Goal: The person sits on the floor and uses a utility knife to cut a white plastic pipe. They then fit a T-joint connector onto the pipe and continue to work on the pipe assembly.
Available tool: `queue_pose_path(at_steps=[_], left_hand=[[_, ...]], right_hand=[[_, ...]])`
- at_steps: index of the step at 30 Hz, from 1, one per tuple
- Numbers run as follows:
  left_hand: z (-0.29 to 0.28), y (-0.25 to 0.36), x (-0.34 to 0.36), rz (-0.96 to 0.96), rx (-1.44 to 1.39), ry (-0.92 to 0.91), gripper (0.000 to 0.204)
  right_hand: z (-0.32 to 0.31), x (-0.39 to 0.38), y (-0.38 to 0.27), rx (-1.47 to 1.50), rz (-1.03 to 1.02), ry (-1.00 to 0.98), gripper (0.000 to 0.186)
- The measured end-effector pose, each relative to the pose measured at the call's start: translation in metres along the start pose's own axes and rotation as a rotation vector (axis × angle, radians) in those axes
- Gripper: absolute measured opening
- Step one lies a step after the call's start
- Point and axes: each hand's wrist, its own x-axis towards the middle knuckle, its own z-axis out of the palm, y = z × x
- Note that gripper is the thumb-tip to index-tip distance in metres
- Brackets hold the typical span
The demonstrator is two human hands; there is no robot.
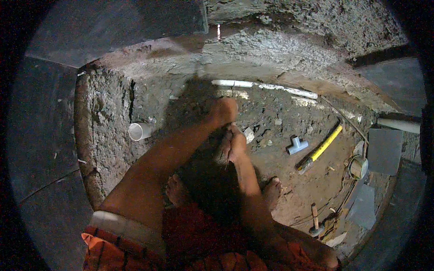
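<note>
My left hand (224, 111) is closed, reaching in from the lower left to the middle of the dirt floor. Just below it is my right hand (236, 143), its fingers curled together. Whatever lies between the two hands is lost in dark shadow, so I cannot make out what they grip. Beyond the left hand, a white pipe (233, 83) runs along the foot of the rough wall. A pale stone chip (248, 134) sits in the soil right of the hands. Farther right lies a grey pipe tee (297, 145).
A yellow-and-black bar-shaped tool (326, 142) lies on the right. Beyond it stand a round container (357, 168) and grey tile pieces (385, 151). A wooden-handled hammer (315, 216) rests lower right. A white pipe stub (141, 131) sticks up on the left. My bare feet (272, 193) flank the hands.
</note>
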Motion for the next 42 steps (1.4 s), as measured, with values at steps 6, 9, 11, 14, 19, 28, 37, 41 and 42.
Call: queue_pose_path(at_steps=[6,9,11,14,19,28,37,41,42], left_hand=[[0.010,0.004,0.020,-0.236,0.036,-0.090,0.011],[0.016,0.000,0.014,-0.201,0.037,-0.075,0.014],[0.020,0.000,0.017,-0.088,0.040,-0.014,0.016],[0.027,-0.006,0.010,-0.009,0.032,0.020,0.019],[0.055,-0.011,0.016,0.023,0.110,0.074,0.024],[0.047,-0.050,0.031,0.264,0.065,-0.121,0.015],[0.023,-0.044,0.053,0.175,-0.113,-0.295,0.024],[0.050,-0.101,0.008,0.165,-0.003,0.008,0.027],[0.052,-0.095,0.015,0.280,-0.143,0.077,0.028]], right_hand=[[-0.001,0.003,-0.005,-0.021,-0.068,-0.019,0.033],[0.003,-0.003,-0.006,-0.110,-0.148,-0.040,0.033],[-0.010,0.011,0.001,-0.140,-0.200,0.000,0.032],[-0.005,0.011,-0.003,-0.029,-0.014,0.057,0.028],[0.014,0.014,-0.008,-0.033,-0.154,0.157,0.023],[0.031,-0.002,-0.018,0.160,-0.007,-0.048,0.021],[0.010,0.037,-0.027,0.113,-0.071,-0.157,0.031],[0.046,0.043,-0.010,0.110,-0.105,-0.295,0.035],[0.042,0.043,-0.012,0.100,-0.128,-0.275,0.036]])
